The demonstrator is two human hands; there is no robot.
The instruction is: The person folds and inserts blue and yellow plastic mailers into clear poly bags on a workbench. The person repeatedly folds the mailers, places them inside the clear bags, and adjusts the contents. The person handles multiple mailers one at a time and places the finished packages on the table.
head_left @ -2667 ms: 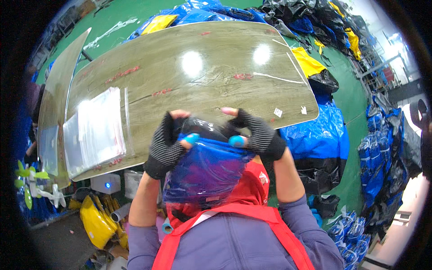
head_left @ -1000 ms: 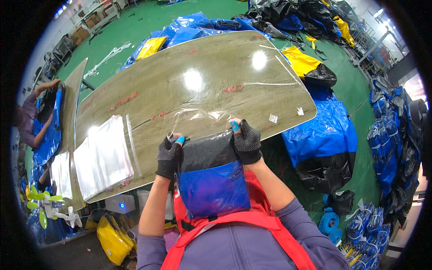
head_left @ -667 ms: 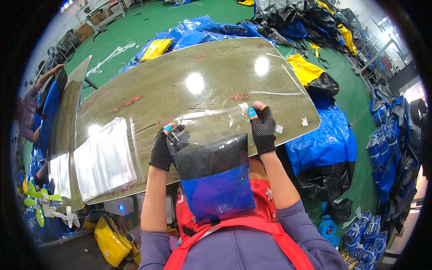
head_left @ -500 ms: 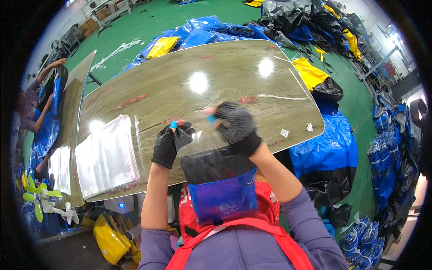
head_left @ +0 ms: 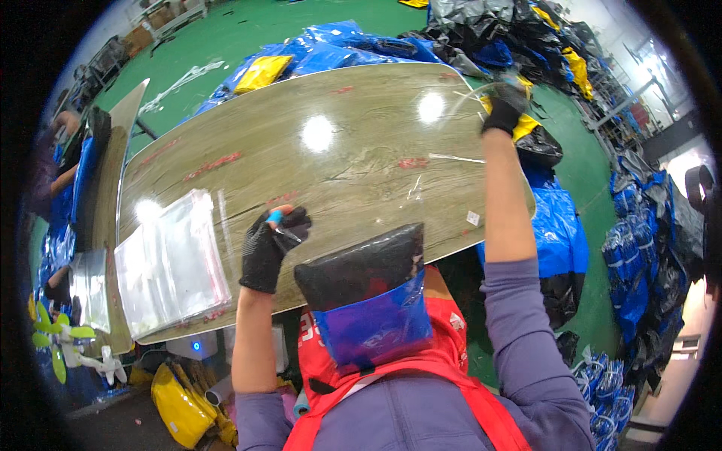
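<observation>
My left hand (head_left: 272,252), in a black fingerless glove with blue tape on a digit, is closed in a pinch on the thin film of a clear plastic bag. Inside that bag a folded black-and-blue sheet packet (head_left: 368,316) leans between the table edge and my red apron (head_left: 451,331). Stretched out to the table's far right corner, my gloved right hand (head_left: 505,109) is smeared by motion. From its fingers trails a thin pale strip (head_left: 468,98), partly blurred.
A stack of clear bags (head_left: 173,263) lies on the left of the wood-patterned table (head_left: 353,180). Blue packets (head_left: 331,52) are heaped beyond it. Blue-and-black bags (head_left: 560,233) stand at the right. Another person (head_left: 60,180) works at the left table, near a small green fan (head_left: 64,331).
My right hand has swung from above the packet to the far right corner, with the strip. My left hand has dropped slightly left, and the packet's top has risen and tilted.
</observation>
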